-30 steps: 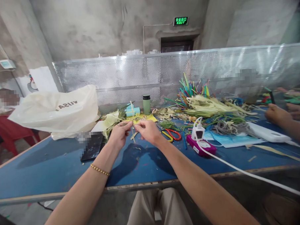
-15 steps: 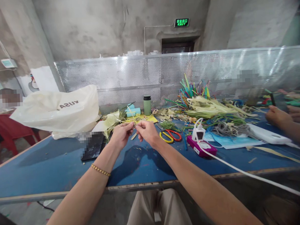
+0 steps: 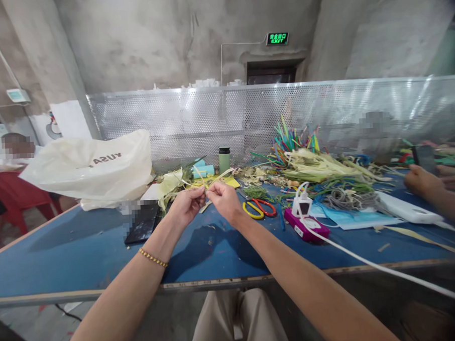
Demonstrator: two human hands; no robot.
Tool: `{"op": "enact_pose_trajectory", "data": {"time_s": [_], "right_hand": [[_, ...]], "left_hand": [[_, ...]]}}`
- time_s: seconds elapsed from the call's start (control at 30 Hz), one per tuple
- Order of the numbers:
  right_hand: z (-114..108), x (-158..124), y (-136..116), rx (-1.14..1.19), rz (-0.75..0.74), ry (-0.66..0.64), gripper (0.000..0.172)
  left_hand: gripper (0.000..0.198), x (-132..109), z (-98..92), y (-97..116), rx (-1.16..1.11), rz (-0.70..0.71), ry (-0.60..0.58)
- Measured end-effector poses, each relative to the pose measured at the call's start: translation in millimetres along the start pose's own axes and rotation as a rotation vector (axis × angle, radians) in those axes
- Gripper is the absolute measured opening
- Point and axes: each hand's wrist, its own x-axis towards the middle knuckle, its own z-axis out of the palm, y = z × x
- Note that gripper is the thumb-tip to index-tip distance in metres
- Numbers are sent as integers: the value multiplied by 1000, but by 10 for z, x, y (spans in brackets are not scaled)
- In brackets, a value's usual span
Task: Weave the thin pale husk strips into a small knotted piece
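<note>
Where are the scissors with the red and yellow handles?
In the head view, the scissors lie on the blue table, just right of the person's right hand and left of the purple power socket.

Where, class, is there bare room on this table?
Mostly bare: the table in front of the white bag, left of the black device; and, lightly littered, between the forearms to the near edge. Crowded: beyond and right of the right hand, with scissor handles, purple socket block, cord tangle and husk heap.

Bare grey concrete wall, green lit exit sign above dark doorway, perforated metal screen, red chair
</note>
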Motion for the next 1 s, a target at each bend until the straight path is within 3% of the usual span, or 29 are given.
{"op": "enact_pose_trajectory", "data": {"time_s": [0.2, 0.43, 1.0], "right_hand": [[5, -2, -6, 71, 59, -10, 19], [-70, 39, 1, 317, 235, -62, 24], [-96, 52, 66, 90, 165, 11, 20]], "left_hand": [[17, 12, -18, -3, 31, -5, -27], [19, 9, -16, -52, 99, 143, -38], [24, -13, -19, -66, 231, 75, -74]]}}
